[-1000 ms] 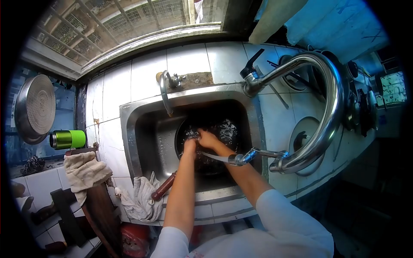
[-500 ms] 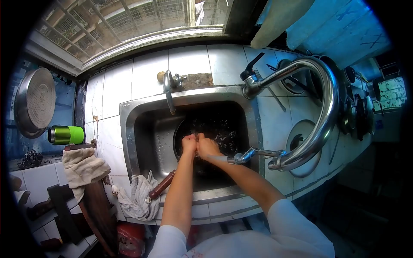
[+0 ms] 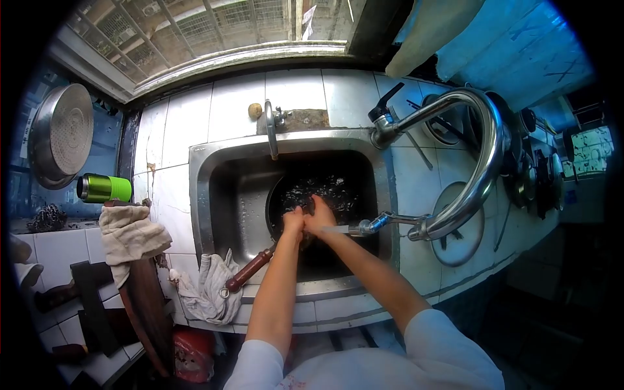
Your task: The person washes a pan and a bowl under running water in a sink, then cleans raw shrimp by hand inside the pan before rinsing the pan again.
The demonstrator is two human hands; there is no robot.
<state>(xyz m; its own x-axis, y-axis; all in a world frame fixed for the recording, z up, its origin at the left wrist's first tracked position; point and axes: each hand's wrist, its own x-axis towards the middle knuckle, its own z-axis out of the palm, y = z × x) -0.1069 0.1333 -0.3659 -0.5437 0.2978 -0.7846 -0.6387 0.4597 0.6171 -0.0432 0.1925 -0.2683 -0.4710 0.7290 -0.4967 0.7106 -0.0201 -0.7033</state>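
Note:
A black wok (image 3: 351, 188) lies in the steel sink (image 3: 221, 221), with dark water glinting in it. Its brown wooden handle (image 3: 250, 272) rests over the sink's front edge. My left hand (image 3: 294, 220) is above the wok with its fingers curled in, close against my right hand; anything inside it is hidden. My right hand (image 3: 318, 216) has some fingers stretched out and seems to hold nothing. Beside its wrist is the swivel nozzle (image 3: 367, 227) of the curved tap (image 3: 497, 143), with a pale stream of water reaching that wrist.
A smaller tap (image 3: 270, 130) stands behind the sink. A grey cloth (image 3: 211, 289) lies at its front left corner, near a green flask (image 3: 104, 188) and a cloth-draped board (image 3: 140, 292). On the right are a round lid (image 3: 458, 244) and several pans.
My hands have drawn slightly apart, and the right hand's fingers now point upward. The wok's handle appears farther up over the sink edge. The camera view has shifted slightly.

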